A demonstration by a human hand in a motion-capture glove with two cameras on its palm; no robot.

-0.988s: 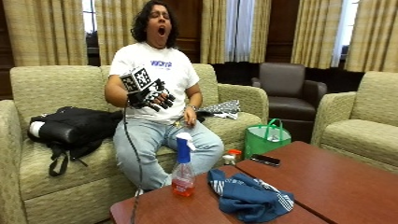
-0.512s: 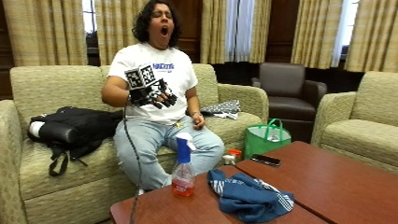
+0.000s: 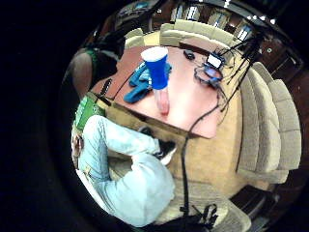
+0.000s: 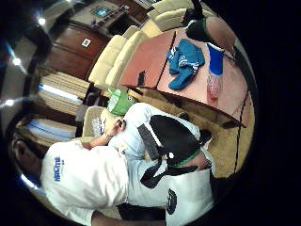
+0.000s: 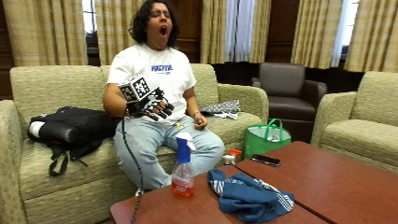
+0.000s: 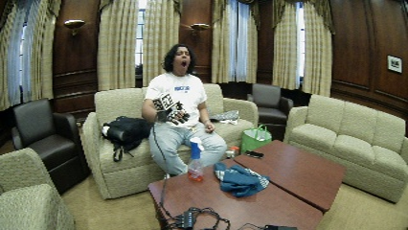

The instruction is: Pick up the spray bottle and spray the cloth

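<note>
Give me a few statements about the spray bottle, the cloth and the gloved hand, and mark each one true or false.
1. The clear spray bottle with the blue head stands upright on the brown wooden table. True.
2. The black-gloved right hand grips the bottle. False: it is raised before the chest, holding nothing.
3. The crumpled blue cloth lies on the table beside the bottle. True.
4. The cloth lies on the sofa. False: it is on the table.
5. A black phone lies on the table. True.

Dim warm room, daylight through curtained windows [image 6: 141,43], wall lamps [image 6: 74,23] glowing
</note>
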